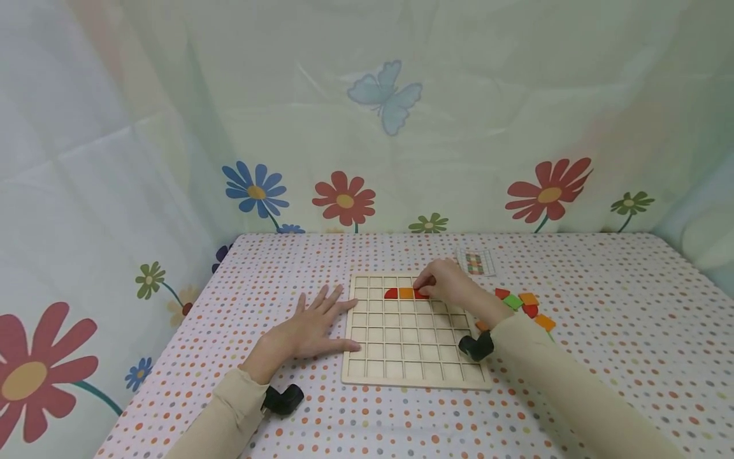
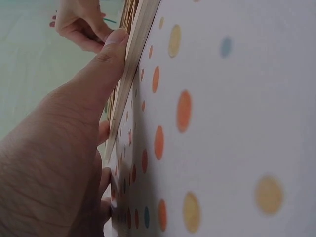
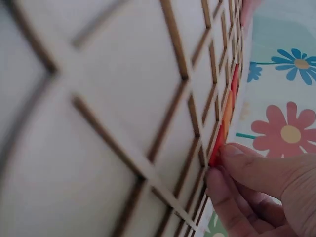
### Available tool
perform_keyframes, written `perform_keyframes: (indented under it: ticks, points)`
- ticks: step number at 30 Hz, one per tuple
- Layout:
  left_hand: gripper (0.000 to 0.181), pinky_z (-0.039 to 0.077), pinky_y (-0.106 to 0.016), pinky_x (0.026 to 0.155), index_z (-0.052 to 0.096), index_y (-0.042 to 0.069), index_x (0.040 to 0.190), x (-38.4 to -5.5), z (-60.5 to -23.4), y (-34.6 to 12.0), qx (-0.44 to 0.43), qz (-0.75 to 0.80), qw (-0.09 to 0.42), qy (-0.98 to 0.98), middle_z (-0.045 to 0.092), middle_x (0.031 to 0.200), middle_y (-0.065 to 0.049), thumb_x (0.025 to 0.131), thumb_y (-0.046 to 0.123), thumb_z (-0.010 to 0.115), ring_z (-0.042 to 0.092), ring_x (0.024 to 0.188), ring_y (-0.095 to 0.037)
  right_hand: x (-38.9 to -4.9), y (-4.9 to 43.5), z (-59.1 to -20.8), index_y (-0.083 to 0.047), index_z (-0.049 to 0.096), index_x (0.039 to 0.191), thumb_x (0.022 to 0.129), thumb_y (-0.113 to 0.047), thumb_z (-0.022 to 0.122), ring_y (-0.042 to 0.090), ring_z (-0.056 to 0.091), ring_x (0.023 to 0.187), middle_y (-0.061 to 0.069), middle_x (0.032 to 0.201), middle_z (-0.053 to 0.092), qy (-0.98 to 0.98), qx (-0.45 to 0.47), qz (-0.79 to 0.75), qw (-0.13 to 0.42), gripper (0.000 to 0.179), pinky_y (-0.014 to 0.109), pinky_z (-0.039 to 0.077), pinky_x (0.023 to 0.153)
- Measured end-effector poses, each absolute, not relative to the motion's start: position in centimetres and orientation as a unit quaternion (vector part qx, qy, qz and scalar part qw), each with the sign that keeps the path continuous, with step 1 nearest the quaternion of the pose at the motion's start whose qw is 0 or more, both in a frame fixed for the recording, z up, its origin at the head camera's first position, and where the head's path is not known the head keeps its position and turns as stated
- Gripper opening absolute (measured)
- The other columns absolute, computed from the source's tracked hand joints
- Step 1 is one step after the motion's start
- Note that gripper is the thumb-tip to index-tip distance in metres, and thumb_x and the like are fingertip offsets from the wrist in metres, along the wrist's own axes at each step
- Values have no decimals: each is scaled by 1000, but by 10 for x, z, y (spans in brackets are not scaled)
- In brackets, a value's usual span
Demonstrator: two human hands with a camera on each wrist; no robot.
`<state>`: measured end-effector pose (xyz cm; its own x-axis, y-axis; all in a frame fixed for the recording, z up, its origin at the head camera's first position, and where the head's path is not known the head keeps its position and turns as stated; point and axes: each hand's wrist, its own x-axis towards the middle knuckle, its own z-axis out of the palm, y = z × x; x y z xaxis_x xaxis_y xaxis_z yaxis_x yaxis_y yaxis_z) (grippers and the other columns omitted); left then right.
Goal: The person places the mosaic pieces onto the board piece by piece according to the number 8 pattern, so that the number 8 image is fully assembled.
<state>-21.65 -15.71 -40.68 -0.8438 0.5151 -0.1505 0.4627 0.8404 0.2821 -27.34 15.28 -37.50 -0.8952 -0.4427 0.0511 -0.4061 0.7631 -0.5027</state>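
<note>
A wooden grid board (image 1: 395,335) lies on the dotted tablecloth. In its second row from the back sit a red rounded tile (image 1: 392,293) and an orange square tile (image 1: 406,293). Beside the orange one, my right hand (image 1: 450,284) pinches another red tile (image 3: 216,148) between thumb and fingertips, down at its grid cell. My left hand (image 1: 312,325) is spread flat at the board's left side, its thumb (image 2: 116,44) and index finger touching the frame. The other left fingers rest on the cloth.
Several loose red, green and orange tiles (image 1: 529,299) lie right of the board, partly behind the right forearm. A small pattern card (image 1: 476,262) lies behind them. A flowered curtain (image 1: 447,134) rises at the table's back edge.
</note>
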Motion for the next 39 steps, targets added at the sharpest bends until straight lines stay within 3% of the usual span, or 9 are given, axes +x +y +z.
perform_keyframes:
  ticks: [6, 12, 16, 21, 28, 39]
  points:
    - [92, 1, -72, 122, 28, 29, 167, -216, -410, -155, 256, 116, 118, 952, 7, 176, -9, 93, 77, 55, 2, 161, -35, -263, 159, -382, 3, 80, 106, 92, 3, 76, 22, 67, 86, 9, 98, 73, 930, -267, -251, 17, 14, 36, 58, 75]
    - [90, 1, -72, 122, 30, 29, 167, -215, -411, -153, 255, 118, 120, 952, 8, 176, -9, 94, 75, 56, 3, 161, -36, -246, 179, -376, 2, 78, 111, 93, 4, 75, 27, 71, 95, 11, 106, 72, 913, -301, -272, 25, 19, 45, 60, 86]
    - [89, 1, -72, 122, 30, 29, 166, -216, -411, -154, 252, 113, 119, 954, 9, 176, -9, 94, 75, 56, 3, 161, -36, -229, 196, -365, -4, 79, 107, 93, 1, 77, 25, 70, 94, 5, 104, 71, 916, -310, -255, 23, 15, 46, 60, 84]
    - [90, 2, -73, 121, 31, 28, 166, -215, -409, -155, 252, 119, 112, 954, 11, 176, -10, 94, 74, 58, 4, 161, -37, -203, 219, -357, -12, 80, 98, 90, -5, 81, 14, 63, 84, -3, 98, 69, 922, -306, -236, 34, 10, 36, 57, 75]
    - [92, 2, -73, 121, 32, 26, 166, -215, -408, -155, 249, 122, 111, 954, 10, 176, -10, 93, 75, 58, 5, 161, -37, -173, 252, -367, -22, 80, 99, 88, -10, 85, 6, 57, 85, -10, 100, 64, 929, -297, -211, 65, 18, 25, 52, 68]
    - [90, 1, -73, 121, 32, 26, 166, -213, -405, -153, 252, 129, 116, 952, 10, 176, -10, 94, 74, 58, 3, 161, -37, -162, 275, -368, -21, 79, 106, 87, -8, 85, 17, 66, 96, -5, 110, 69, 924, -299, -231, 55, 24, 30, 57, 75]
